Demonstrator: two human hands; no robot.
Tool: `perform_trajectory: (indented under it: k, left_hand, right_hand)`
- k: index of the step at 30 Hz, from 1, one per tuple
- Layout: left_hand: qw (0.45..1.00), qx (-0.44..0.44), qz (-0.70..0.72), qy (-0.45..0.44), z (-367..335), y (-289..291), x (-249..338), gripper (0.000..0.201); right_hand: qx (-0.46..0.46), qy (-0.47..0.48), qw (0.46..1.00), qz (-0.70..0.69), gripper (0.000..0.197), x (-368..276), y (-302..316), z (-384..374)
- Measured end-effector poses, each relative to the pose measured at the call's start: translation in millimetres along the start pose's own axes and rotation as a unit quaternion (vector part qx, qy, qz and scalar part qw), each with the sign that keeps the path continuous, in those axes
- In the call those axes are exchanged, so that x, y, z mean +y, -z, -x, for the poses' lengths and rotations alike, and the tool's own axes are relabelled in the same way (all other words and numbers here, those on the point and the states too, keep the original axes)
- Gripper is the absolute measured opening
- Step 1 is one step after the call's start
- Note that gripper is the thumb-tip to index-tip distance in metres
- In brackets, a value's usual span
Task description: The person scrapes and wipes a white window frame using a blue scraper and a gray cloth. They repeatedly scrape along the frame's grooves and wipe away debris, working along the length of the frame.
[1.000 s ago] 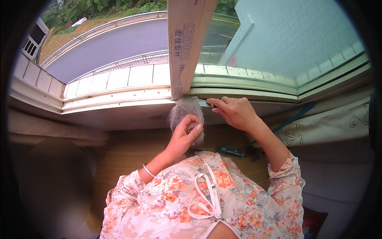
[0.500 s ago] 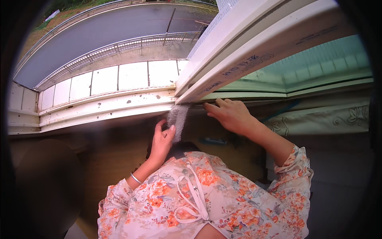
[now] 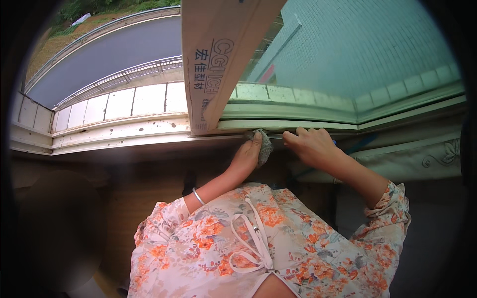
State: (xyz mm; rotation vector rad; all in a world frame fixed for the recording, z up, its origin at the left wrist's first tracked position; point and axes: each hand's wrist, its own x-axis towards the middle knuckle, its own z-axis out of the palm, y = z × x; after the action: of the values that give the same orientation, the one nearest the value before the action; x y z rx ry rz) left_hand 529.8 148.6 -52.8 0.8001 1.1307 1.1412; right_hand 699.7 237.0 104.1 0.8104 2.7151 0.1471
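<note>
My left hand pinches a grey, fuzzy-looking strip or cloth, with the thumb pressed on it right under the lower edge of a white-framed window sash. My right hand is closed just to the right, below the same sash edge. A thin metal shaft points from its fingers toward the grey material, and a blue end shows behind the fist; it looks like a screwdriver. The handle is mostly hidden in the hand. Whether the tip touches the grey material I cannot tell.
The sash's upright frame with printed marks rises ahead. Left of it the window opening looks onto a tiled ledge, railing and road. A dirty white track runs along the sill. Pale embroidered fabric lies at right.
The view has shifted and the sash frame now stands more upright. My left hand moved right, and the grey material is bunched instead of hanging. The tool's shaft now shows at my right hand.
</note>
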Motion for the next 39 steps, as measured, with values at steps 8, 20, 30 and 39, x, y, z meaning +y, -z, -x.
perform_trajectory:
  k: [8, 20, 30, 39]
  left_hand:
    - [0.993, 0.083, 0.074, 0.042, -11, -17, -22, 0.053]
    - [0.96, 0.249, 0.122, 0.035, 51, 31, 40, 0.038]
    - [0.957, 0.273, 0.097, 0.021, 68, 61, 45, 0.041]
    - [0.97, 0.216, 0.049, 0.094, 69, 78, 74, 0.041]
  right_hand:
    - [0.08, 0.094, 0.992, -0.017, 0.035, 22, -27, 12]
    - [0.197, 0.153, 0.967, -0.043, 0.03, -49, -34, -47]
    - [0.169, 0.181, 0.96, -0.129, 0.032, -75, -19, -69]
    - [0.102, 0.177, 0.964, -0.17, 0.022, -68, -5, -83]
